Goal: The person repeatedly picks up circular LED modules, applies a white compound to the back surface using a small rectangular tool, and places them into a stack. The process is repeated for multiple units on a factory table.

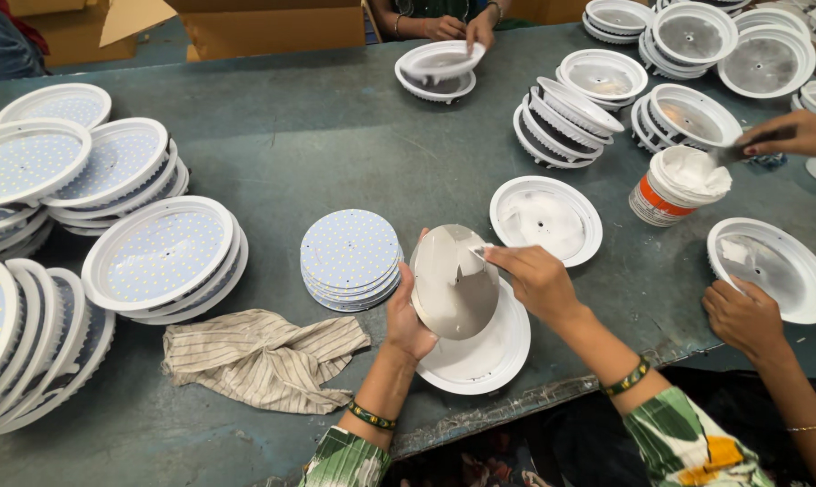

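You work at a worn grey-green counter [336,135], scuffed and speckled with white dabs, with brown cardboard boxes [273,27] along its far edge.

Your left hand [406,311] holds a round grey disc [453,281] tilted up on edge, fingers curled round its left rim. The disc's face is smeared with pale paste in patches. It hovers just above a white round housing [480,356] lying at the near edge. Your right hand [536,275] pinches a small spreader against the disc's upper face.

Left of the disc sits one stack of dotted round boards [349,257]; nearer lies one striped cloth [264,356]. Just past your right hand lies one open housing [545,218] with paste inside. One white tub of paste [678,185] stands to the right.

Three other hands show: two at the right, one on a housing [773,268], and a pair far across. Finished lamps [160,252] pile at the left; how many, you cannot tell.
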